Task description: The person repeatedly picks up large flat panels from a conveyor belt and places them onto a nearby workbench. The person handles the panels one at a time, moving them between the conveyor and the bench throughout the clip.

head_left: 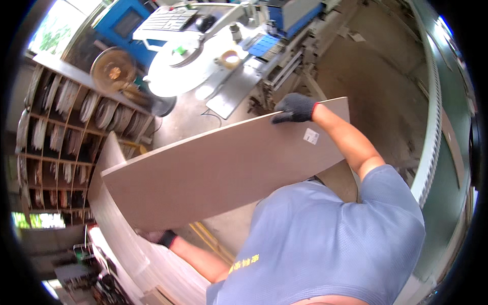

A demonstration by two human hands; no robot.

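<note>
A long taupe panel (203, 173) is held up in front of my body, tilted, with a small white label (311, 136) near its right end. My right hand (295, 108), in a dark knit glove with a red cuff edge, is closed over the panel's far long edge. At the near left corner, my left hand (160, 237), gloved the same way, grips the panel; its fingers are partly hidden beneath. Close to the panel's left end stands a stack of pale boards (119, 213).
Beyond the panel is a machine with a white round table (175, 73), a tape roll (230, 59) and a keyboard (168, 19). A fan (114, 71) stands before a shelf of edging rolls (63, 137). To the right runs a green-grey conveyor (445, 203). Yellow strips (211, 241) lie below.
</note>
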